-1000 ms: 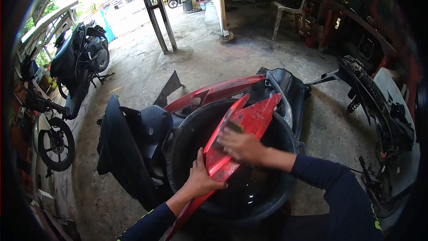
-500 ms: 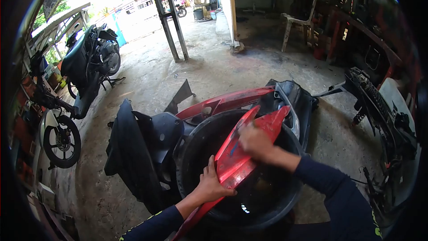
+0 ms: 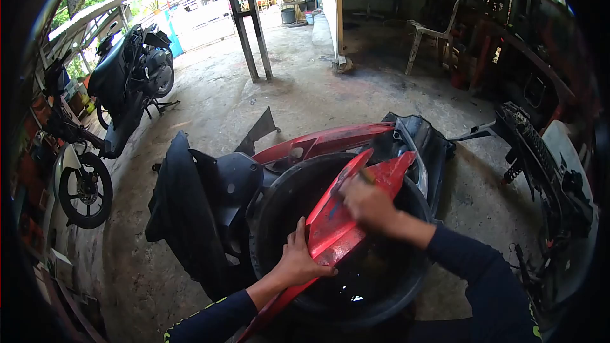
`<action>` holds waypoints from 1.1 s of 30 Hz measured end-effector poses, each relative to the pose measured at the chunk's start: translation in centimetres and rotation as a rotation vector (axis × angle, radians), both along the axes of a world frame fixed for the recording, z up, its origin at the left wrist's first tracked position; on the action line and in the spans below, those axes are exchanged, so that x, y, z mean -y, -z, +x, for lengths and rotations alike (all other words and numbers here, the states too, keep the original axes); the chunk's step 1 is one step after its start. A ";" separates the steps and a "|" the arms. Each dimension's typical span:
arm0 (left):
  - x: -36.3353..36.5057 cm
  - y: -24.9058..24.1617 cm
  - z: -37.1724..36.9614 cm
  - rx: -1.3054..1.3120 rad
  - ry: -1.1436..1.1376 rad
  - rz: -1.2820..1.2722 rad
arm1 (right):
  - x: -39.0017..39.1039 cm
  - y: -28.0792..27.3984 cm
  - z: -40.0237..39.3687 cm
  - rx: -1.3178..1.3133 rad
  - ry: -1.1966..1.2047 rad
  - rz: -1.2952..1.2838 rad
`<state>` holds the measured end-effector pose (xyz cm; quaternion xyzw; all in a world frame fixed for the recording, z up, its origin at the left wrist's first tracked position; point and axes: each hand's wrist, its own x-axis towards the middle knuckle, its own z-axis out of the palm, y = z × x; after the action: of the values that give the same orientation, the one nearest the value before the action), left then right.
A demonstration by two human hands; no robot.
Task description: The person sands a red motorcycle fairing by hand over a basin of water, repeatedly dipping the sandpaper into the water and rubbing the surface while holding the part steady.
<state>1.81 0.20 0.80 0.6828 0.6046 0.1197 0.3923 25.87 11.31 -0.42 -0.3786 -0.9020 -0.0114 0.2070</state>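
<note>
A glossy red motorcycle body panel (image 3: 330, 239) lies slanted across a round black tub (image 3: 260, 241), its lower end reaching toward me. My left hand (image 3: 297, 262) grips the panel's near part, with the thumb over the top and the fingers along its left edge. Farther up, my right hand (image 3: 368, 203) is closed and pressed against the panel's upper face. A small brownish edge shows at its fingers, but I cannot tell what it is. Bluish marks show on the red surface beside the knuckles. Dark liquid in the tub reflects bright spots.
Black plastic panels (image 3: 222, 184) lean at the tub's left. Behind it lie another red panel (image 3: 330, 136) and a black part (image 3: 419, 133). A stripped motorcycle frame (image 3: 534, 152) stands right, two motorcycles (image 3: 130, 76) left. Farther off are a metal post (image 3: 248, 25) and a plastic chair (image 3: 435, 32).
My right hand has shifted slightly over the panel's face, and the brownish edge at its fingers shows more. My left hand keeps its grip. The view has tilted a little.
</note>
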 end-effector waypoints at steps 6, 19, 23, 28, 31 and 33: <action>0.1 0.8 0.4 -0.018 0.019 0.047 | 4.6 0.4 -3.5 -0.160 -0.123 0.108; 0.0 -0.1 0.1 0.004 0.001 0.007 | -0.3 -0.3 0.4 -0.116 -0.061 -0.025; 0.2 0.4 0.3 -0.031 0.027 0.027 | -1.8 0.8 0.5 -0.052 0.039 -0.048; 0.3 0.8 0.2 -0.026 0.019 0.025 | 1.0 0.3 0.0 -0.143 -0.104 0.023; 0.3 0.3 0.4 -0.047 0.034 0.036 | -3.6 1.8 2.2 -0.128 0.036 0.199; 0.2 0.5 0.4 -0.038 0.027 0.016 | -0.4 0.4 -0.2 0.056 0.052 -0.045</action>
<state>2.23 -0.01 0.32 0.6961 0.6018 0.1061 0.3770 25.69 11.73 -0.87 -0.4063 -0.8972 -0.0070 0.1727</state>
